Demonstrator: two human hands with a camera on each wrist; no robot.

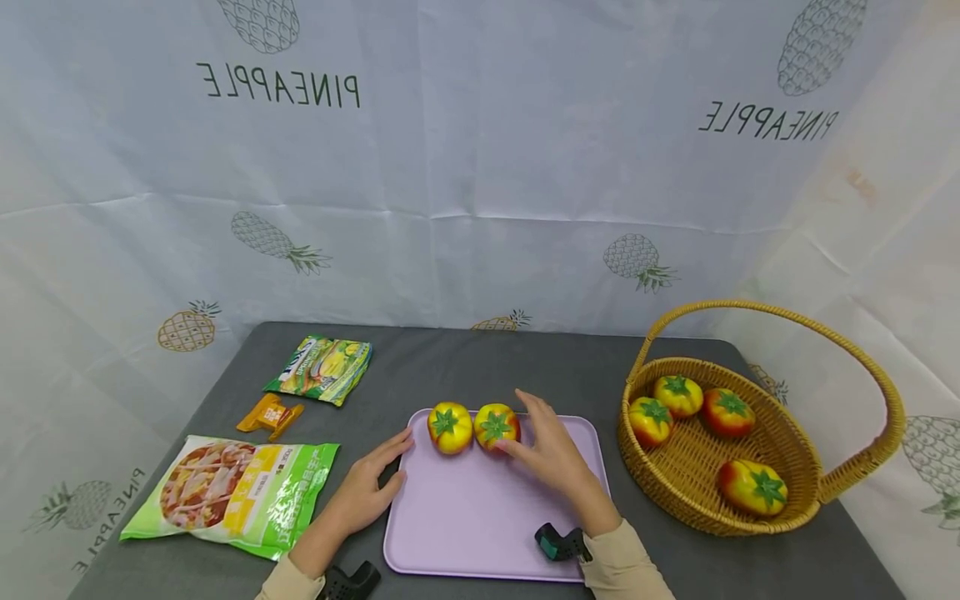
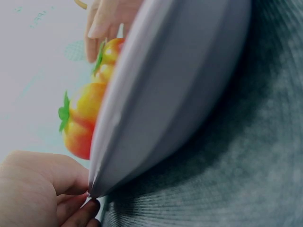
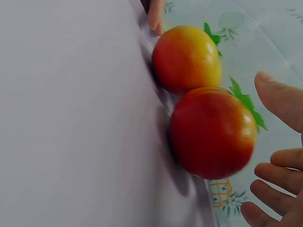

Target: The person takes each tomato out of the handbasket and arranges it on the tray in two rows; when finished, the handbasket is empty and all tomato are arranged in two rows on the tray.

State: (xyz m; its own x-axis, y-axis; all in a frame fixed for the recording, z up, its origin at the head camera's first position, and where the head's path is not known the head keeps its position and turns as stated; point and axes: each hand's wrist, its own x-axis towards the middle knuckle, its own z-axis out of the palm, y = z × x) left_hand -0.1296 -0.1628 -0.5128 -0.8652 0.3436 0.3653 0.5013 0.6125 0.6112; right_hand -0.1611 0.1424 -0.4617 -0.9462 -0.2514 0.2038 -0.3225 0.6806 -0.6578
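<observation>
A lilac tray (image 1: pixel 480 533) carries two yellow-red fruits with green leafy tops, side by side near its far edge: a left fruit (image 1: pixel 442 439) and a right fruit (image 1: pixel 489 437). My right hand (image 1: pixel 553 457) is spread around the right side of the right fruit. In the right wrist view a gap shows between the fingers (image 3: pixel 279 177) and the nearer fruit (image 3: pixel 213 135). My left hand (image 1: pixel 363 492) rests at the tray's left edge, fingers fairly straight. The left wrist view shows its fingertips right at the tray rim (image 2: pixel 102 156).
At right stands a wicker basket (image 1: pixel 693 504) with a tall handle and several similar fruits inside. On the left of the dark table (image 1: pixel 525 362) lie a green snack packet (image 1: pixel 322 368), an orange wrapped piece (image 1: pixel 270 415) and a large green-white food bag (image 1: pixel 232 492). A pineapple-print cloth (image 1: pixel 480 167) hangs behind.
</observation>
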